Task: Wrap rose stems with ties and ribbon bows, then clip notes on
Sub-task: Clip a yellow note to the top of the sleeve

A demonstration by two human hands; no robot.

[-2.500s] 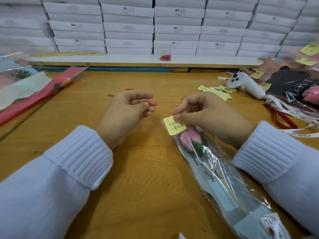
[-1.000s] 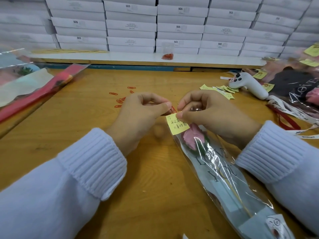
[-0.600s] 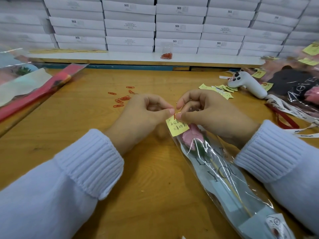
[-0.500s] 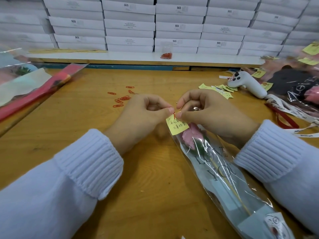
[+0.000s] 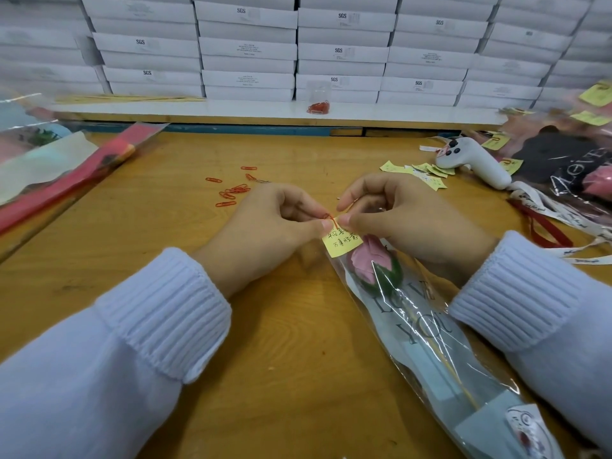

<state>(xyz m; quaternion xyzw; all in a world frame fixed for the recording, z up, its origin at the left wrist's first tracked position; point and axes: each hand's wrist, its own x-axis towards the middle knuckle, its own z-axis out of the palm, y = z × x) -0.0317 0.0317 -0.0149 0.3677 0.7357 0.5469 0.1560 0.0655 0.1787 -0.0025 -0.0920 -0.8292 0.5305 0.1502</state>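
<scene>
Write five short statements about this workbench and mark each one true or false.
1. The left hand pinches a red paper clip at the yellow note. True.
2. The right hand lies flat on the table. False: it pinches the yellow note's top.
3. The rose in the clear sleeve is red. False: it is pink.
4. Loose paper clips lie on the table beyond the left hand. True.
5. The stacked boxes are brown. False: they are white.
</scene>
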